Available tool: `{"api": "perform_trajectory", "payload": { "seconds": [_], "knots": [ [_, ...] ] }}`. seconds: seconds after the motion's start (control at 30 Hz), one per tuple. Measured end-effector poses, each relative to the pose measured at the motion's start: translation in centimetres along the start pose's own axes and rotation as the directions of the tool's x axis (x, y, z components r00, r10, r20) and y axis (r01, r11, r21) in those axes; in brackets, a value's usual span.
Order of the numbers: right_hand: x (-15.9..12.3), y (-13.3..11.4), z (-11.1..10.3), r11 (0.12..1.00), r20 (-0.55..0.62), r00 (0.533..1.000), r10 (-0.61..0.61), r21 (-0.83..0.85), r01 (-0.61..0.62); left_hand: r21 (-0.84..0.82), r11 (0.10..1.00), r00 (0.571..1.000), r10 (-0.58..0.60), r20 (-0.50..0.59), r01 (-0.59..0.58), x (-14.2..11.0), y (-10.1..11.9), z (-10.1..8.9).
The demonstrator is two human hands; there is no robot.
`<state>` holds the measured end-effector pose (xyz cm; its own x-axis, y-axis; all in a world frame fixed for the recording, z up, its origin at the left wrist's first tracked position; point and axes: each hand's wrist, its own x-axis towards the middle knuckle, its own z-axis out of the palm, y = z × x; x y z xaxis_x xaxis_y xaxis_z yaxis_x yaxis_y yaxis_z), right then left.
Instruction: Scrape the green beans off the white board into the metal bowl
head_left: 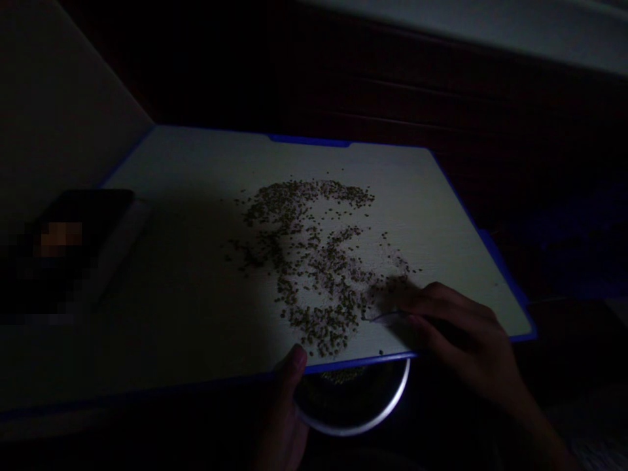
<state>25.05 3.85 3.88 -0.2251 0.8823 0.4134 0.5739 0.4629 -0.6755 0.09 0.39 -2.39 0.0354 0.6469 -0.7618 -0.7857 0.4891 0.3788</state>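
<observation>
The room is dark, and dim light falls on a pale, wood-grained tabletop [407, 196] with blue edging. At its left stands a black, box-like object [98, 209] with a greyish side, partly blurred out. The small, round, brownish-green seeds [328, 320] spread across the middle in a loose, uneven patch: a curved band towards the far side, scattered ones between, and a thicker cluster near my edge. Bare spots show among them.

My left hand [294, 366] is at the near edge, its thumb by the blue edging and the left side of a round, dark bowl with a shiny metal rim [353, 432]. The other fingers are lost in shadow, so I cannot tell whether they grip the bowl. It sits just below the edge, with a portion of seeds inside; far more are visible on the tabletop, so I judge that only part is in the bowl and much is left outside. One lone seed lies by the edge above it. At the right, my right hand [456, 320] pinches a thin, slender strip [385, 316], its tip beside the cluster; its material is unclear.
</observation>
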Motion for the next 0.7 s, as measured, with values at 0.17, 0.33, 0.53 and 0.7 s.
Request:
{"api": "perform_trajectory", "payload": {
  "seconds": [0.17,0.33,0.53,0.7],
  "knots": [
    [0.2,-0.14,0.23,1.0,0.005,1.0,-0.013,-0.023,0.013,-0.022,0.999,0.989,-0.036,-0.141,0.033,-0.15,0.21,1.03],
    [0.65,-0.32,0.37,0.997,0.04,0.998,-0.057,-0.039,0.059,0.016,1.0,0.992,-0.006,-0.124,0.008,-0.04,0.09,0.51],
    [0.76,-0.68,0.35,0.998,0.041,0.998,-0.055,0.0,0.055,0.079,0.997,0.982,-0.005,-0.188,0.021,-0.41,0.11,0.36],
    [0.4,-0.64,0.19,0.999,0.02,0.999,-0.041,0.018,0.041,0.039,0.999,0.991,-0.009,-0.136,0.014,-0.46,0.2,0.86]
  ]
}}
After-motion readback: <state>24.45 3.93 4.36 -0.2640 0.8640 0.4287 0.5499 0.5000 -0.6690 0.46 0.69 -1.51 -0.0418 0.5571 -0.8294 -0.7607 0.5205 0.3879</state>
